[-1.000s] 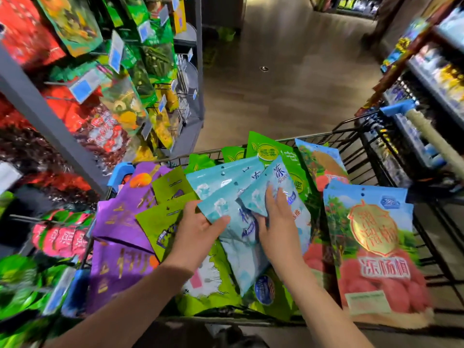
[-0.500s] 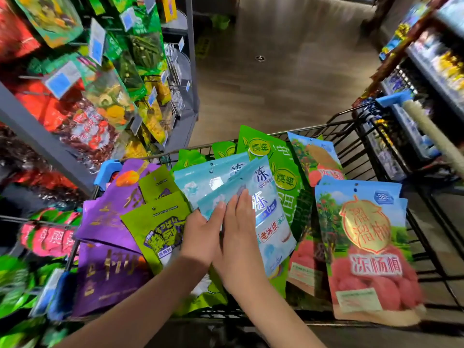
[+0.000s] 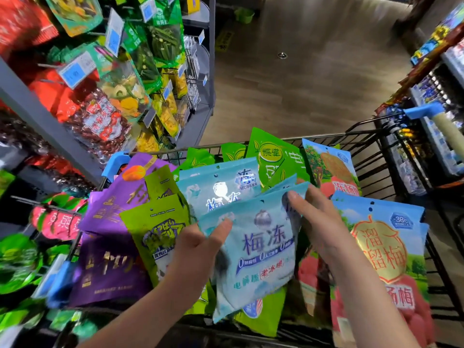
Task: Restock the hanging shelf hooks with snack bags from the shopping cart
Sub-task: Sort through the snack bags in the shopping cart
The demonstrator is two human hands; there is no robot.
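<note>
Head view: a black wire shopping cart (image 3: 326, 135) with blue plastic corner guards stands in the near middle, packed with upright snack bags. The left hand (image 3: 198, 249) grips the left edge of a light-blue foil snack bag (image 3: 263, 249) printed with dark blue characters. Its thumb is pressed on the bag's front and its fingers are curled behind. The bag is raised at the front of the cart's load and tilted slightly, its lower end down among the other packs. The right hand (image 3: 320, 222) lies on the bag's upper right corner with the fingers (image 3: 293, 196) nearly straight. Its thumb is hidden, so I cannot tell whether it pinches. A second light-blue bag (image 3: 218, 183) stands just behind. To the left are lime-green bags (image 3: 160, 222) and purple bags (image 3: 113, 267); farther back are bright green bags (image 3: 271, 156); to the right are blue bags picturing red fruit (image 3: 381, 249). On the far left, a grey hanging shelf (image 3: 37, 114) carries dried-fruit packs (image 3: 105, 119) on hooks with blue price tags (image 3: 77, 71). Brown wooden floor (image 3: 301, 84) lies beyond.
</note>
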